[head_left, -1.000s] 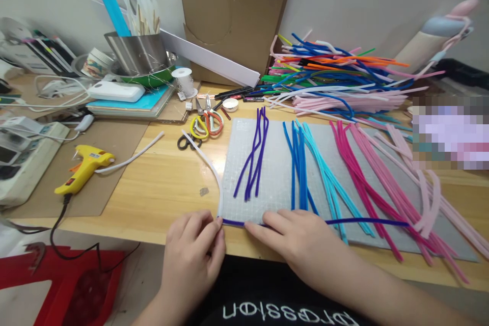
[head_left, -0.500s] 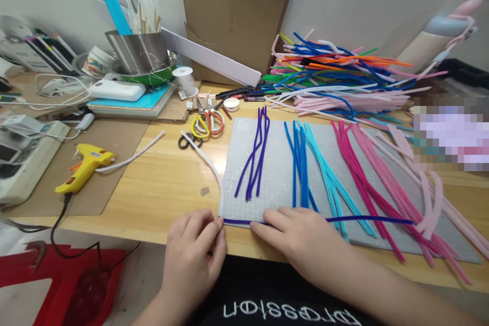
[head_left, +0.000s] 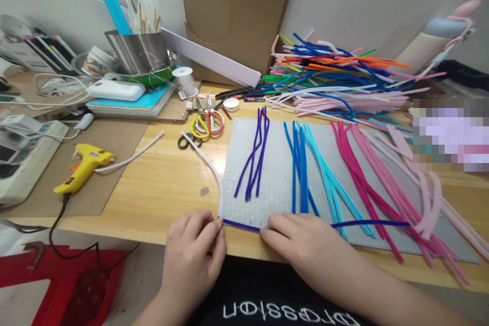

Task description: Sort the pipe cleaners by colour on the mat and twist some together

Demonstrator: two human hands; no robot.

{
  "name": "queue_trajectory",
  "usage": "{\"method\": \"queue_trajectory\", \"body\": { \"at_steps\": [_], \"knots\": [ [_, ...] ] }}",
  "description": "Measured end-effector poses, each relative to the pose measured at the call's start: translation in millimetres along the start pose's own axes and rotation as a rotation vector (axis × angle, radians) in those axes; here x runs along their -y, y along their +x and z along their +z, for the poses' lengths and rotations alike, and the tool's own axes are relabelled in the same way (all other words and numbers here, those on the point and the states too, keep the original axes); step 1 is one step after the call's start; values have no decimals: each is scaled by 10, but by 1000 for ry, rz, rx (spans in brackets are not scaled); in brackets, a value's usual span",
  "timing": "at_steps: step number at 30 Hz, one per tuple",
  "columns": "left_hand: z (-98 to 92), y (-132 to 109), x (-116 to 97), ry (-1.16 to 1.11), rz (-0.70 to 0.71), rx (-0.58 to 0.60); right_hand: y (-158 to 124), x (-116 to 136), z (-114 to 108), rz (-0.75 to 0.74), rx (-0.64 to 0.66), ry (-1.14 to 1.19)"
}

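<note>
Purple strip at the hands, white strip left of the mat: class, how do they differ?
The purple strip runs sideways, meeting the left hand and right hand; the white strip curves forward. The purple strip is dark, the white strip pale. Both are slender.

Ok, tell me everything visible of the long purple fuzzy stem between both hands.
The long, slim purple fuzzy stem looks like a gently bent pipe cleaner lying crosswise. Its left stretch follows the near edge of the grey gridded mat. The left hand pinches its left end, beside a curved white strip; the right hand hides its middle. Farther right it crosses over light-blue stems and dark-pink stems, its right tip free of both hands.
</note>
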State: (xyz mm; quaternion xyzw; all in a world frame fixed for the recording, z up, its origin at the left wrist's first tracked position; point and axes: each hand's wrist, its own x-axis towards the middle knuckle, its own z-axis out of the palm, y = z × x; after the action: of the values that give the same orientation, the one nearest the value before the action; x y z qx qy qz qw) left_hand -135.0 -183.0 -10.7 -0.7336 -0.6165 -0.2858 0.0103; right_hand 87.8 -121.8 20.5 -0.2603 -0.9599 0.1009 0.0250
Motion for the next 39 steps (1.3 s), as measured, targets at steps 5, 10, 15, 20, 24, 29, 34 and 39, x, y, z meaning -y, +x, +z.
{"method": "queue_trajectory", "body": {
  "at_steps": [5,10,15,20,24,29,34,39],
  "knots": [
    [-3,-3,2,-3,-5,4,-93,-22,16,2,-21,-21],
    [7,-12,10,3,-1,12,-123,-55,44,10,-46,-31],
    [7,-9,8,7,0,7,-66,-84,21,24,-58,-22],
    [-2,-3,5,9,4,5,-48,-91,-2,28,-33,-11],
    [-5,-4,3,9,0,15,-48,-93,2,32,-38,-32],
    [-6,-2,-4,7,-4,6,-31,-96,14,15,-38,-64],
    [-6,4,-13,4,-13,12,-13,-101,8,4,-25,-76],
    [-2,5,-12,6,-10,9,-20,-109,3,-11,-11,-79]
  ]
}}
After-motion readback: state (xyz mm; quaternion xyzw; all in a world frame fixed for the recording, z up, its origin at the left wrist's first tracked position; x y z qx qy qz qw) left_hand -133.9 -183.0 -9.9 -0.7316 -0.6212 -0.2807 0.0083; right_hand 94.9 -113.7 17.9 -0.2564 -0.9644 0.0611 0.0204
